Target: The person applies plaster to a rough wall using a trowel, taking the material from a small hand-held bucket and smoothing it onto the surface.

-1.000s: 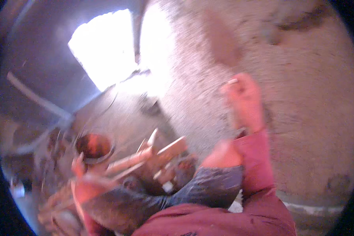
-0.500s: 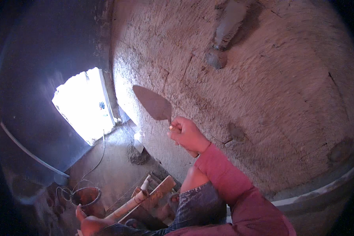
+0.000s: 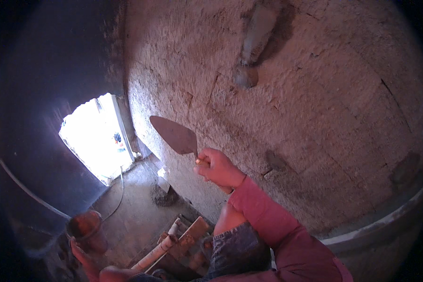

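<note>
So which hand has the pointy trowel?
The right hand, raised in front of the rough wall: it grips the trowel. The left hand is lower, against the bucket instead.

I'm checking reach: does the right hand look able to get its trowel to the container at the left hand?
Probably yes: nothing visible stands between the trowel in the right hand and the container; distance is uncertain.

My right forearm (image 3: 270, 211) extends from lower right, up and leftward, its sleeve reaching the wrist (image 3: 239, 180). My right hand (image 3: 221, 168) is raised, fingers curled inward in a closed grip. My left hand (image 3: 83, 256) is low at far left, directed upward, beside my bent left knee (image 3: 114, 274); its finger closure could not be verified.
</note>
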A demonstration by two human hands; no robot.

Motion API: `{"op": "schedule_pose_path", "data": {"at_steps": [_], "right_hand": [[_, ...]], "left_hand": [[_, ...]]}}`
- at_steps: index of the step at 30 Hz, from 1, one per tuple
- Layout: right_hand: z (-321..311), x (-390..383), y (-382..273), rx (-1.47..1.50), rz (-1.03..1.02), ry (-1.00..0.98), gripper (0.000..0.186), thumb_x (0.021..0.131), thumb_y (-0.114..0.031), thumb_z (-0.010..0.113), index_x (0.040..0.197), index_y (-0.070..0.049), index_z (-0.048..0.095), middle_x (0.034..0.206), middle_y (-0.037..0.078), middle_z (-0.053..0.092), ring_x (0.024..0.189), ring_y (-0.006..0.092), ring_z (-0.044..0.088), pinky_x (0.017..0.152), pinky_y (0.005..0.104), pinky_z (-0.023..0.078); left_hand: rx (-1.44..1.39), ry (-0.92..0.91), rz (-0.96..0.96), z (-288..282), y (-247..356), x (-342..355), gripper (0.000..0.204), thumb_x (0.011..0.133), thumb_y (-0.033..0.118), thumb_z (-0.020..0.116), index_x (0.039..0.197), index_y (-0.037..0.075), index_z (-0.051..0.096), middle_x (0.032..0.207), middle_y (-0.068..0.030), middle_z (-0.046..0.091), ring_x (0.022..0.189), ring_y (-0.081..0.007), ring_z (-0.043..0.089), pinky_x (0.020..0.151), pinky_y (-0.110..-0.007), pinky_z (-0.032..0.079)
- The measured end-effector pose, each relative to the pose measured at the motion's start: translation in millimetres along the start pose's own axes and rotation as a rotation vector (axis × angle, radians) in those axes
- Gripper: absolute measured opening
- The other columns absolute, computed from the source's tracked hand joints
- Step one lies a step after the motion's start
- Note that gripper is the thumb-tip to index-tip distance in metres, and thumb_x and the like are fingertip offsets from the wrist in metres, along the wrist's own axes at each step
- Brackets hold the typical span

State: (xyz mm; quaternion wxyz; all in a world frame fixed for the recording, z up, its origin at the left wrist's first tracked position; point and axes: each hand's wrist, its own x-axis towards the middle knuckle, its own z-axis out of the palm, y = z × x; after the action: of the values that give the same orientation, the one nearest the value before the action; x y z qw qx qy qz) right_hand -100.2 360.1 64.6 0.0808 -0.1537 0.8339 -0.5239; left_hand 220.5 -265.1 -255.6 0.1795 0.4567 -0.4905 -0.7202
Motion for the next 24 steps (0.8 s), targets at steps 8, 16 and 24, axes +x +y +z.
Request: {"op": "schedule_pose_path", "data": {"at_steps": [8, 16, 24], "right_hand": [[15, 0, -19, 0.112, 0.185, 0.053, 0.022, 0.093, -0.012, 0.065, 0.113, -0.007, 0.061, 0.085, 0.002, 0.061, 0.075, 0.0122, 0.061, 0.065, 0.0282, 0.052], [30, 11, -21, 0.028, 0.15, -0.085, 0.022, 0.09, -0.012, 0.067, 0.11, -0.007, 0.059, 0.082, 0.002, 0.062, 0.062, 0.0108, 0.057, 0.055, 0.0271, 0.049], [50, 38, -17, -0.148, 0.247, -0.162, 0.031, 0.087, -0.01, 0.068, 0.117, -0.009, 0.059, 0.094, 0.004, 0.061, 0.075, 0.0125, 0.056, 0.063, 0.0293, 0.048]], "left_hand": [[-0.128, -0.36, -0.008, 64, 80, -104, 0.06, 0.1, 0.046, 0.062, 0.146, 0.01, 0.047, 0.141, -0.0158, 0.058, 0.125, -0.0296, 0.059, 0.104, -0.044, 0.047], [0.259, -0.185, -0.35, -30, -61, -259, 0.064, 0.101, 0.05, 0.06, 0.144, 0.004, 0.048, 0.132, -0.0169, 0.064, 0.119, -0.0279, 0.063, 0.102, -0.043, 0.049], [0.1, -0.092, -0.732, -58, -130, -472, 0.069, 0.101, 0.054, 0.056, 0.147, 0.003, 0.046, 0.135, -0.0158, 0.064, 0.121, -0.0289, 0.062, 0.105, -0.043, 0.048]]}}
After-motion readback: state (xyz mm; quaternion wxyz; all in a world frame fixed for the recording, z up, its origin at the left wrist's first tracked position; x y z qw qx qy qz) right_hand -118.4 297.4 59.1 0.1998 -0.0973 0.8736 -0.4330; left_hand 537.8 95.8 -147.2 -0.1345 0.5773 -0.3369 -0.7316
